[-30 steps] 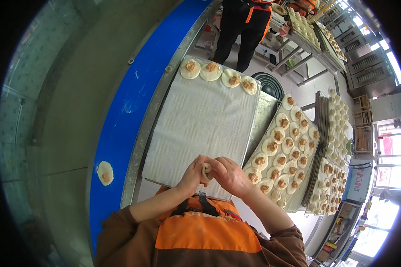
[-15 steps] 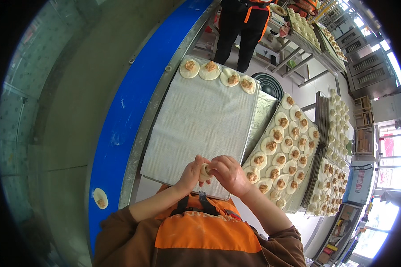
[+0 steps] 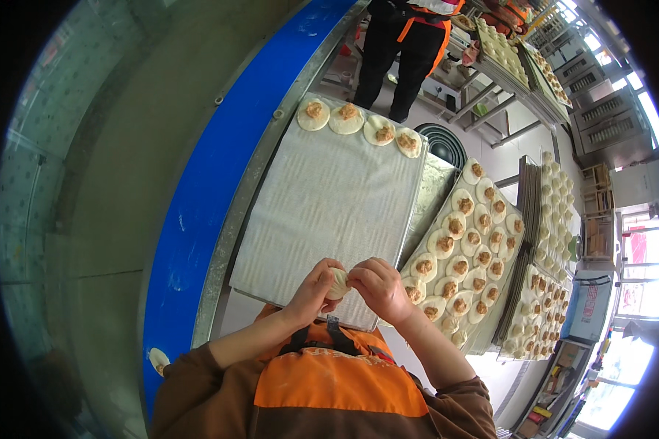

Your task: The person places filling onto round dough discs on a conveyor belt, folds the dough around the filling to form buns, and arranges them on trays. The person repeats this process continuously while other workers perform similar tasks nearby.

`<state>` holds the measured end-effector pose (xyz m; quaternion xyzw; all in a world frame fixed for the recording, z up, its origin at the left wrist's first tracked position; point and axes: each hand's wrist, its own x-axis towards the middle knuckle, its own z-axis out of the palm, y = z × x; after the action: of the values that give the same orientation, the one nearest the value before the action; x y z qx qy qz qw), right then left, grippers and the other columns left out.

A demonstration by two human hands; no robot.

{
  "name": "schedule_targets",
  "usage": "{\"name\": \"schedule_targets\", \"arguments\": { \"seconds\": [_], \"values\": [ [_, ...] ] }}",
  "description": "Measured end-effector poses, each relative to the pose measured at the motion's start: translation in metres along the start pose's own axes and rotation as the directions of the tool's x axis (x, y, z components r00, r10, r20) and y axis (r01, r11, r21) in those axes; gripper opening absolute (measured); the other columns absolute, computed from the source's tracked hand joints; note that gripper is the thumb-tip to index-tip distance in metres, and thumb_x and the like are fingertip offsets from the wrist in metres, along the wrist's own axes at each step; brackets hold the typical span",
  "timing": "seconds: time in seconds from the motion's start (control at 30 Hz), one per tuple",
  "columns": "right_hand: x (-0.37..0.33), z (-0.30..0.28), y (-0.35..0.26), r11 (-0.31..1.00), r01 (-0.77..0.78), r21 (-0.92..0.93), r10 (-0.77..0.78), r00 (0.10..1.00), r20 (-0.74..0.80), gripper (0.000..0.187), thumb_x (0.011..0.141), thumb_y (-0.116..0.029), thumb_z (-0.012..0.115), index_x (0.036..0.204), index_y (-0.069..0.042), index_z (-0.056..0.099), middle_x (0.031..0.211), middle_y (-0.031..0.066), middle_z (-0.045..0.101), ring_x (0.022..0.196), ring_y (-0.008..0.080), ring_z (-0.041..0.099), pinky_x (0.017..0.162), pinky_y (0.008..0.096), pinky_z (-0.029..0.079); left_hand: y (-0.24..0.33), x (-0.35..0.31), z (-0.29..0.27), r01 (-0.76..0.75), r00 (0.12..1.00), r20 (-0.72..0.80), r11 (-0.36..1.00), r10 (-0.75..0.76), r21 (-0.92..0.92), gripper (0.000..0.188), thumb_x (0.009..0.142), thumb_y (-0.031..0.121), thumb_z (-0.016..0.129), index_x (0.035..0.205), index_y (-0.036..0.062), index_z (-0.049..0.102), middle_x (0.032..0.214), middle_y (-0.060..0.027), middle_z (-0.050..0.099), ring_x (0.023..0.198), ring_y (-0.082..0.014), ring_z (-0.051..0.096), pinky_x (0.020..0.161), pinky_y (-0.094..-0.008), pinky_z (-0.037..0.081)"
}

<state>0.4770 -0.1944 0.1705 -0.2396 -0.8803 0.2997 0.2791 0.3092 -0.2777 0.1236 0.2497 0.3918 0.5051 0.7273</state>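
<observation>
Roughly speaking, the work looks early on the near tray and far from finished overall. Both hands meet just above the person's orange-and-brown work top: the left hand [image 3: 309, 291] cups a small pale round of dough [image 3: 337, 282] and the right hand [image 3: 377, 287] pinches its edge from the 3 o'clock side, fingers curled close around it, so the piece sits between the two hands, over the near edge of the large pale cloth-lined tray [image 3: 322, 212]. That tray is nearly bare; only a row of four flat dough discs topped with brown filling [image 3: 359, 124] lies along its far edge at 12 o'clock. To the 3 o'clock side, a second tray crowded with filled open dough discs [image 3: 461, 234] waits, and further trays of small pale pieces [image 3: 545, 293] stack beyond it, so much appears left to shape. For room, the cloth-lined tray offers wide open surface directly ahead. At 9 o'clock a blue conveyor-like band [image 3: 198, 212] with a metal rim bounds the desk closely, and one stray dough disc [image 3: 157, 359] lies on it near 7 o'clock. A co-worker in dark trousers and an orange apron [image 3: 406, 44] stands beyond the far edge.
</observation>
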Motion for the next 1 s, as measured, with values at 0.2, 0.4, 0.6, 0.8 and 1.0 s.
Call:
{"name": "schedule_targets", "arguments": {
  "seconds": [0.2, 0.4, 0.6, 0.8, 1.0],
  "values": [
    [0.0, 0.005, 0.001, 0.993, -0.091, 0.072, 0.092, 0.996, -0.003, 0.02, 0.077, -0.002, 0.075, 0.092, -0.004, 0.062, 0.086, 0.0086, 0.065, 0.077, 0.0281, 0.066, 0.066, 0.0376, 0.054, 0.007, -0.002, -0.002, -0.078, 0.993, -0.07, 0.976, 0.094, 0.205, 0.06, 0.103, 0.062, 0.034, 0.122, 0.0072, 0.05, 0.077, -0.0024, 0.057, 0.055, -0.0087, 0.054, 0.044, -0.0218, 0.041],
    [0.003, 0.006, 0.001, 0.997, 0.07, 0.035, -0.071, 0.997, 0.008, 0.023, 0.077, 0.001, 0.073, 0.097, -0.004, 0.064, 0.086, 0.0085, 0.065, 0.078, 0.0274, 0.066, 0.067, 0.0368, 0.054, 0.018, -0.002, -0.009, -0.013, 1.0, -0.019, 0.929, 0.022, 0.369, 0.075, 0.096, 0.075, 0.028, 0.11, 0.0072, 0.058, 0.068, -0.0024, 0.055, 0.049, -0.0085, 0.052, 0.043, -0.0211, 0.039],
    [0.005, 0.003, -0.006, 0.989, -0.031, 0.145, 0.015, 0.994, 0.105, 0.024, 0.077, 0.0, 0.073, 0.099, -0.004, 0.065, 0.088, 0.0087, 0.065, 0.08, 0.0281, 0.066, 0.069, 0.0378, 0.055, 0.028, 0.011, -0.022, 0.436, 0.894, 0.086, 0.899, -0.439, 0.047, 0.075, 0.096, 0.076, 0.028, 0.094, 0.008, 0.061, 0.064, -0.0011, 0.054, 0.044, -0.0098, 0.049, 0.037, -0.0244, 0.035],
    [0.004, 0.001, -0.005, 0.99, 0.033, 0.141, -0.048, 0.993, 0.106, 0.027, 0.08, -0.003, 0.076, 0.105, -0.003, 0.063, 0.091, 0.0095, 0.064, 0.082, 0.0275, 0.066, 0.069, 0.0363, 0.054, 0.023, 0.008, -0.012, 0.336, 0.942, -0.058, 0.935, -0.331, 0.11, 0.067, 0.101, 0.068, 0.029, 0.094, 0.0077, 0.058, 0.065, -0.002, 0.055, 0.046, -0.0102, 0.05, 0.038, -0.0245, 0.037],
    [0.003, 0.01, -0.009, 0.868, -0.377, 0.323, 0.388, 0.921, 0.031, 0.02, 0.084, -0.002, 0.076, 0.101, -0.002, 0.065, 0.093, 0.0081, 0.066, 0.082, 0.0217, 0.067, 0.065, 0.0303, 0.052, 0.002, 0.011, 0.003, -0.161, 0.936, -0.244, 0.926, 0.252, 0.341, 0.043, 0.109, 0.044, 0.034, 0.106, 0.0052, 0.052, 0.075, -0.0017, 0.058, 0.055, -0.006, 0.052, 0.044, -0.0216, 0.042]
  ]
}}
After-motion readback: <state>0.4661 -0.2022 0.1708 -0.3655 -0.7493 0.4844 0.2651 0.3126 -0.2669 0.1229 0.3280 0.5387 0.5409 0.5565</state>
